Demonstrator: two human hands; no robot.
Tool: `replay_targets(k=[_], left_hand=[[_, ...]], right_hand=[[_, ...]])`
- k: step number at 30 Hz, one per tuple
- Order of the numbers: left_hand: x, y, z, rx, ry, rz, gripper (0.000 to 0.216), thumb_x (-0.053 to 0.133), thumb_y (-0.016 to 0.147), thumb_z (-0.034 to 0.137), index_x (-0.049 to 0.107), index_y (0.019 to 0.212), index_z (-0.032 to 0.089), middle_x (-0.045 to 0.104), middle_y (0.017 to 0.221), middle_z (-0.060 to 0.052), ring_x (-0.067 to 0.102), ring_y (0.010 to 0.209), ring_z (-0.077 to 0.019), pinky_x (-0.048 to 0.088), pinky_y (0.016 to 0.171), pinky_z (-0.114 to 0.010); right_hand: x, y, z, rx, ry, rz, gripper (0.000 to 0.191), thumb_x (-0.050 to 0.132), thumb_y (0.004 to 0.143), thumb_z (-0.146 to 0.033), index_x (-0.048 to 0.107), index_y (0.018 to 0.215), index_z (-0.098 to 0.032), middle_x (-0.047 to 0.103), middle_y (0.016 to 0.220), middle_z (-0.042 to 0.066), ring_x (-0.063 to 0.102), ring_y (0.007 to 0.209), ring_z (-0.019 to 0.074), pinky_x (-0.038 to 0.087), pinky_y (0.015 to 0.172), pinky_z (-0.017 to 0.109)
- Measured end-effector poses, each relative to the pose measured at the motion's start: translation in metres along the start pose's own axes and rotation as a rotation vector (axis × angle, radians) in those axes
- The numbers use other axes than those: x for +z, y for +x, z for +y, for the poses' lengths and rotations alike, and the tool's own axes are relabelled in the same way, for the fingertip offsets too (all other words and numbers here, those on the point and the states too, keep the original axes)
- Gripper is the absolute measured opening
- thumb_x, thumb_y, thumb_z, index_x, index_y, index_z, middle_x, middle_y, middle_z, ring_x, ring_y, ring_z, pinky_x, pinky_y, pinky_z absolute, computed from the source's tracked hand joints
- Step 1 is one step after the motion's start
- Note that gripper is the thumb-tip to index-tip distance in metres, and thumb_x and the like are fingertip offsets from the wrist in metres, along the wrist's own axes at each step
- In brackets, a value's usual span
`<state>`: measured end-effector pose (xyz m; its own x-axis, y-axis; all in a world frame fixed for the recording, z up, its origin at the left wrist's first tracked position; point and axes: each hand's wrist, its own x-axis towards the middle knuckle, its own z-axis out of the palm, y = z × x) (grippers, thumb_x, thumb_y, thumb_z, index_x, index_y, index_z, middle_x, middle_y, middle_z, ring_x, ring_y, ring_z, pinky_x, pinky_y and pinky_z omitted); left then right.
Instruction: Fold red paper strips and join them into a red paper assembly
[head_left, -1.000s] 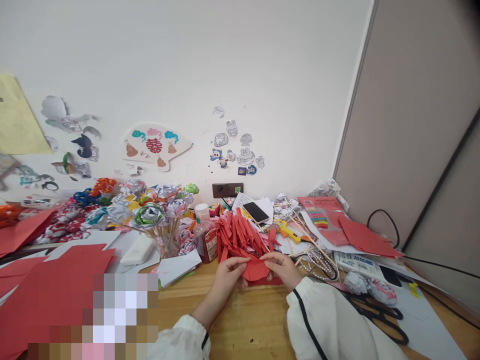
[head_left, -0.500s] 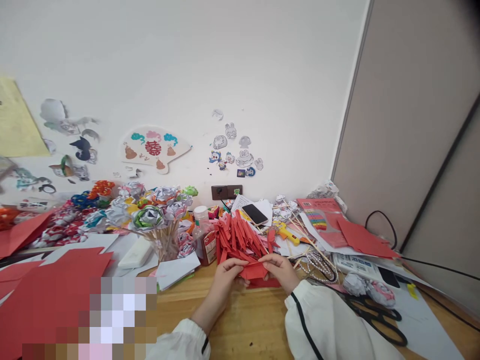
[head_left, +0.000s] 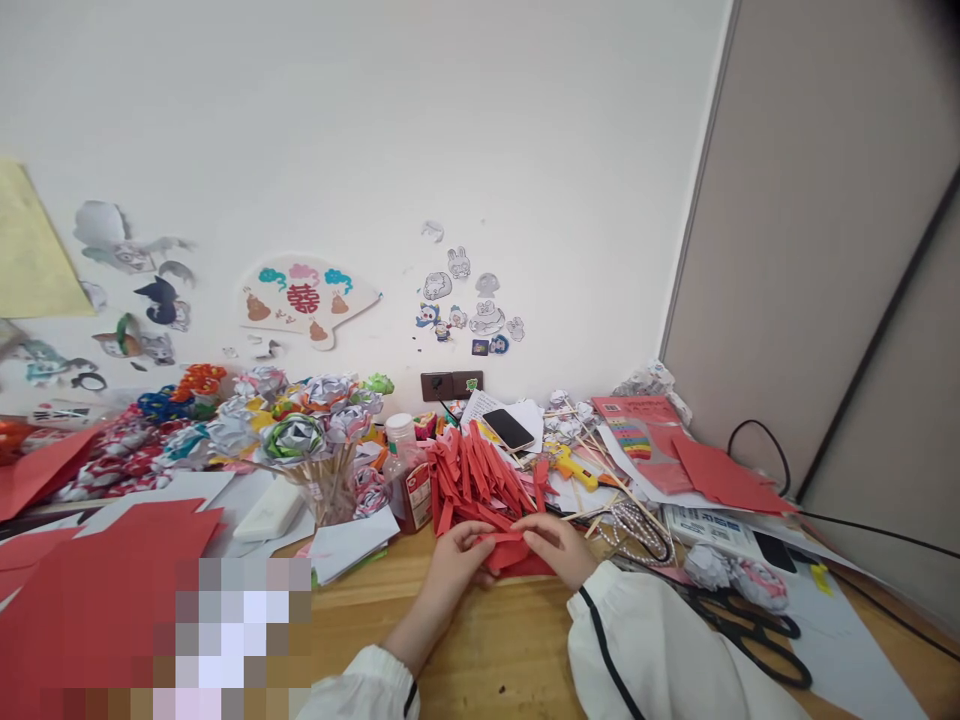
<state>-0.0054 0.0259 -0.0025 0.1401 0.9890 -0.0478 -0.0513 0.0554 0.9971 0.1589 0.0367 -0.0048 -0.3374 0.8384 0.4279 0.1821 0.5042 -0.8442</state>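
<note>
A small folded piece of red paper lies between both my hands on the wooden desk. My left hand pinches its left side with the fingers closed. My right hand presses and pinches its right side. Both arms wear white sleeves. Just behind the hands stands a pile of folded red paper pieces.
Paper flowers on sticks fill the left back. Red sheets lie at the left. A phone, a yellow glue gun, a red-labelled bottle, wooden sticks and black scissors lie around. A grey partition stands at the right.
The red piece has been folded flatter and lower between my fingers. My hands have shifted slightly down toward the desk; the view tilted a little.
</note>
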Motion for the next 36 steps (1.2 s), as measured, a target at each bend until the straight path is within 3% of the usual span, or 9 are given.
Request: replay_targets(k=[3,6,16,19,30,36], left_hand=[[0.002,-0.002,0.0,0.089,0.088,0.013,0.027,0.058,0.056,0.033,0.05,0.072,0.012,0.055,0.054,0.002,0.049,0.035,-0.0072,0.041,0.035,-0.019],[0.005,-0.004,0.002,0.138,0.138,0.038,0.026,0.06,0.053,0.032,0.052,0.068,0.012,0.057,0.063,-0.001,0.052,0.044,-0.0086,0.042,0.036,-0.018],[0.005,-0.005,0.001,0.051,0.138,-0.03,0.026,0.057,0.056,0.033,0.049,0.069,0.012,0.055,0.055,0.002,0.049,0.035,-0.007,0.041,0.035,-0.019],[0.004,-0.003,-0.001,-0.015,0.152,-0.051,0.025,0.054,0.058,0.033,0.048,0.07,0.013,0.054,0.046,0.003,0.053,0.037,-0.0097,0.041,0.037,-0.019],[0.004,-0.006,0.0,0.025,0.239,-0.079,0.022,0.053,0.058,0.035,0.047,0.061,0.014,0.052,0.046,0.003,0.053,0.04,-0.0118,0.041,0.04,-0.022],[0.007,-0.011,0.003,0.15,0.371,-0.075,0.022,0.048,0.062,0.036,0.048,0.057,0.014,0.048,0.048,0.003,0.049,0.04,-0.01,0.039,0.038,-0.021]], right_hand=[[0.003,0.0,-0.003,0.028,-0.05,-0.011,0.025,0.047,0.07,-0.029,0.054,0.09,-0.016,0.058,0.083,0.006,0.052,0.076,0.0155,0.041,0.068,0.027],[0.005,0.001,-0.002,0.053,-0.138,-0.039,0.021,0.049,0.068,-0.029,0.059,0.08,-0.015,0.059,0.076,0.005,0.053,0.07,0.0152,0.04,0.064,0.026],[0.001,0.005,0.012,0.168,-0.076,-0.071,0.021,0.051,0.065,-0.03,0.06,0.071,-0.012,0.058,0.066,0.003,0.051,0.061,0.013,0.04,0.056,0.023],[0.0,0.005,0.013,0.167,-0.07,-0.063,0.023,0.052,0.064,-0.032,0.061,0.07,-0.012,0.058,0.064,0.003,0.051,0.06,0.0126,0.04,0.056,0.023],[-0.002,0.004,0.007,0.157,-0.103,-0.101,0.022,0.053,0.063,-0.032,0.061,0.07,-0.013,0.058,0.063,0.003,0.051,0.058,0.0122,0.039,0.053,0.023],[0.003,0.001,0.004,0.079,-0.184,-0.131,0.018,0.05,0.066,-0.029,0.059,0.074,-0.015,0.058,0.067,0.002,0.051,0.061,0.012,0.038,0.055,0.021]])
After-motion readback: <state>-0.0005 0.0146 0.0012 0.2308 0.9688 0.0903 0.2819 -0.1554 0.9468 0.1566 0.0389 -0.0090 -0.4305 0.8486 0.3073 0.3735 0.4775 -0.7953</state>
